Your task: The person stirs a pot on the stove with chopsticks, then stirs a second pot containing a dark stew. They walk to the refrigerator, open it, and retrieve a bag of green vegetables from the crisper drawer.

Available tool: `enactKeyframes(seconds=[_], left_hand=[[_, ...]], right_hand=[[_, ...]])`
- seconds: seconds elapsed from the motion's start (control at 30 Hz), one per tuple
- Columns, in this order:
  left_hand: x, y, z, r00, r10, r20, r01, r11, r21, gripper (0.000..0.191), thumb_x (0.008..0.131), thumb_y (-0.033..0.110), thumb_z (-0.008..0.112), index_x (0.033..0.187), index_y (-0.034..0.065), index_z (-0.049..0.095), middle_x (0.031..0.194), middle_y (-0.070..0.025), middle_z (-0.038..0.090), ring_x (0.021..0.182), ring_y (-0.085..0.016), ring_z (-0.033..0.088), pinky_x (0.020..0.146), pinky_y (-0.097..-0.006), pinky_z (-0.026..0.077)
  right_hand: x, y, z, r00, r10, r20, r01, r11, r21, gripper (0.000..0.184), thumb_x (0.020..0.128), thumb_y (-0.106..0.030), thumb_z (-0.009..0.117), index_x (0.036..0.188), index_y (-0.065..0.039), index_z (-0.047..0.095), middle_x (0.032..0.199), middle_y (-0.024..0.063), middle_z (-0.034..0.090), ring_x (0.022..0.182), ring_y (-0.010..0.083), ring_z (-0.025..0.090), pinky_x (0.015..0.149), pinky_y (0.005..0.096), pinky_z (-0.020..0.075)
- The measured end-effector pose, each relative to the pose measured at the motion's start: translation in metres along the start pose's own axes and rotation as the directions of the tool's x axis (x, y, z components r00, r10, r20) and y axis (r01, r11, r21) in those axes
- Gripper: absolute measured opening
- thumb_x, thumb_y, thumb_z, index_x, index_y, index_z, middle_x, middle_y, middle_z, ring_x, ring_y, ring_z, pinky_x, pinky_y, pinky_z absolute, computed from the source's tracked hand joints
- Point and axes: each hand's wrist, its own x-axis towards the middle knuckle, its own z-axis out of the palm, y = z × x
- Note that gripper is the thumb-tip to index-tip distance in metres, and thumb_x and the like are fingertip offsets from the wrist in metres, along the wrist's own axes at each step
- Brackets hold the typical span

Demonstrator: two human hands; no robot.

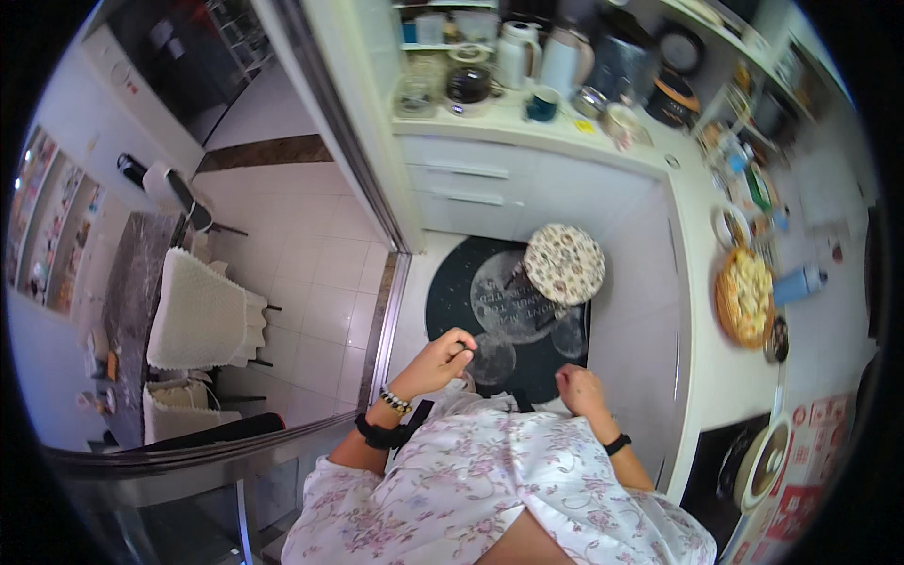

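Observation:
My left hand (443, 359) is raised over the dark floor mat (452, 296), fingers curled, with a small dark thing at the fingertips that is too small to name. On the wrist are a beaded bracelet and a black strap. My right hand (579, 390) hangs above the mat's near right edge, its fingers loosely bent and partly hidden; whether it holds anything does not show. A round stool with a patterned cloth cover (565, 265) stands on the mat beyond both hands.
A white counter (706, 275) runs along the back and right, bearing a wicker basket of pale food pieces (750, 296), a coffee maker (467, 85), a dark green mug (542, 104) and a lidded pot (766, 459). A sliding-door track (388, 325) and covered chairs (201, 314) lie left.

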Motion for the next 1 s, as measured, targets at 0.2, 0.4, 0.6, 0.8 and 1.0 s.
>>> enactKeyframes(seconds=[0.2,0.4,0.6,0.8,1.0], left_hand=[[-0.035,-0.023,-0.127,0.938,0.002,-0.347,-0.022,0.998,-0.054,0.017,0.091,0.008,0.054,0.108,0.0051,0.049,0.075,0.0017,0.052,0.066,-0.005,0.050,0.059,-0.0210,0.041],[-0.082,-0.071,-0.201,0.747,-0.183,-0.639,0.054,0.975,-0.216,0.021,0.092,0.011,0.054,0.111,0.0057,0.050,0.077,0.0031,0.051,0.068,-0.006,0.049,0.062,-0.0210,0.042],[-0.078,-0.099,-0.298,0.522,-0.348,-0.779,0.154,0.936,-0.315,0.021,0.091,0.014,0.056,0.110,0.0056,0.053,0.079,-0.0004,0.057,0.069,-0.007,0.053,0.064,-0.0218,0.045],[-0.055,-0.080,-0.421,0.438,-0.317,-0.841,0.149,0.948,-0.280,0.024,0.093,0.019,0.053,0.115,0.0074,0.053,0.083,-0.0032,0.061,0.075,-0.011,0.058,0.070,-0.0262,0.048],[-0.063,-0.112,-0.540,0.359,-0.320,-0.877,0.347,0.918,-0.193,0.025,0.092,0.021,0.055,0.113,0.0077,0.053,0.082,-0.0047,0.062,0.076,-0.012,0.059,0.068,-0.0275,0.048]], right_hand=[[0.167,-0.132,0.043,0.917,-0.367,0.155,0.367,0.930,0.027,0.013,0.080,-0.013,0.054,0.085,-0.005,0.064,0.082,0.0158,0.065,0.077,0.0366,0.062,0.067,0.0449,0.0499],[0.281,-0.241,0.107,0.635,-0.526,0.565,0.627,0.779,0.021,0.022,0.081,-0.024,0.056,0.095,-0.008,0.064,0.090,0.0147,0.066,0.084,0.0343,0.063,0.072,0.0440,0.0505],[0.420,-0.355,0.178,0.389,-0.589,0.708,0.777,0.623,0.092,0.034,0.080,-0.030,0.060,0.103,-0.005,0.063,0.098,0.0181,0.064,0.093,0.0349,0.060,0.081,0.0432,0.0483],[0.541,-0.499,0.234,0.269,-0.631,0.728,0.859,0.499,0.114,0.029,0.080,-0.026,0.059,0.100,-0.005,0.061,0.102,0.0170,0.062,0.096,0.0338,0.059,0.081,0.0447,0.0482],[0.611,-0.615,0.312,0.192,-0.660,0.727,0.853,0.478,0.209,0.037,0.082,-0.030,0.060,0.109,-0.005,0.060,0.107,0.0173,0.062,0.100,0.0327,0.059,0.084,0.0422,0.0479]])
